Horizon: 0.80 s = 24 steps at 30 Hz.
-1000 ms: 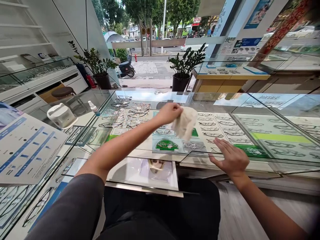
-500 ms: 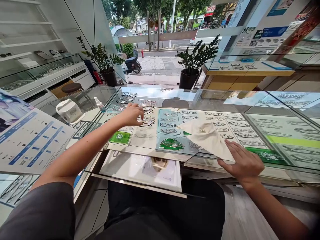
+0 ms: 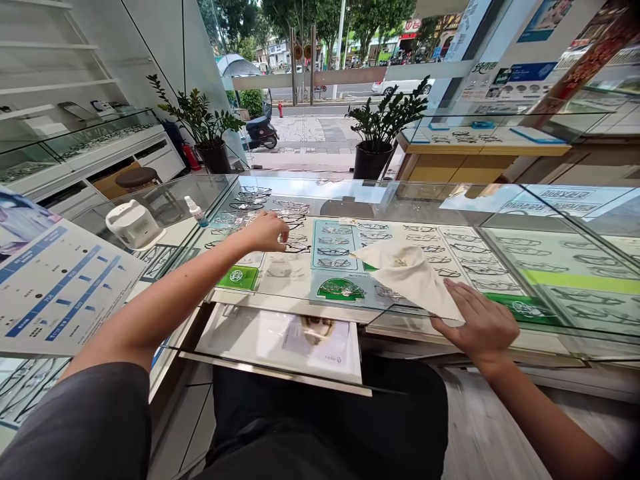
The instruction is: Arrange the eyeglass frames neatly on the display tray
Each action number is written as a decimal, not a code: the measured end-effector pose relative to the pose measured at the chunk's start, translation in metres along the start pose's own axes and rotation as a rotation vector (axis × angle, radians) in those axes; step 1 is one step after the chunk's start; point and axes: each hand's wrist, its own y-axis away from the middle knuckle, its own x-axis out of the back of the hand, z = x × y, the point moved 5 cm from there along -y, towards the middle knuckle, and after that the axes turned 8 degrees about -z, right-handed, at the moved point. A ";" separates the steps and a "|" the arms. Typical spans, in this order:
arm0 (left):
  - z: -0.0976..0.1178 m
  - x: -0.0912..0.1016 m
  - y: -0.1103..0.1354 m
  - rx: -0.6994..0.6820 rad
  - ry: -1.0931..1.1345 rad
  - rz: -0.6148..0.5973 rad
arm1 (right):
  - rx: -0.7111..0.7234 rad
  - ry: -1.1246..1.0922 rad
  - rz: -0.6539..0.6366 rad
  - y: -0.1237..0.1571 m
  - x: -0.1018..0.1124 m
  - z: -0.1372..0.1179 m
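My left hand point(image 3: 269, 232) reaches over the glass counter with its fingers drawn together at a pair of eyeglasses point(image 3: 299, 249). The fingertips seem to pinch the frame, though the hand partly hides the contact. A cream cleaning cloth point(image 3: 407, 270) lies crumpled on the glass top. At the counter's front edge, my right hand point(image 3: 483, 327) has a corner of this cloth between thumb and fingers. More pairs of eyeglasses point(image 3: 253, 193) lie in rows near my left hand.
An open drawer point(image 3: 235, 340) with a printed packet juts out above my lap. At left stand a white device point(image 3: 133, 225), a small spray bottle point(image 3: 195, 211) and a tilted printed board point(image 3: 65, 280). Display frames point(image 3: 473, 250) lie under the glass at right.
My left hand's fingers have drawn together near the eyeglasses. My right hand stays on the cloth's corner. The whole view has shifted slightly.
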 end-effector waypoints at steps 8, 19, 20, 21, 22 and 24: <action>0.004 -0.001 -0.003 0.049 -0.031 -0.023 | -0.030 0.020 -0.037 0.003 -0.005 0.003; 0.024 0.030 0.052 -0.052 0.111 -0.048 | -0.040 0.000 -0.019 0.004 -0.005 0.004; 0.029 0.033 0.061 -0.092 0.152 -0.065 | -0.031 -0.007 -0.008 0.004 -0.005 0.004; 0.035 0.034 0.071 -0.131 0.195 -0.091 | -0.025 -0.011 -0.003 0.004 -0.005 0.004; 0.041 0.034 0.079 -0.168 0.242 -0.124 | -0.029 -0.014 -0.010 0.004 -0.005 0.005; 0.055 0.027 0.094 -0.232 0.331 -0.202 | -0.078 -0.018 -0.075 0.004 -0.008 0.008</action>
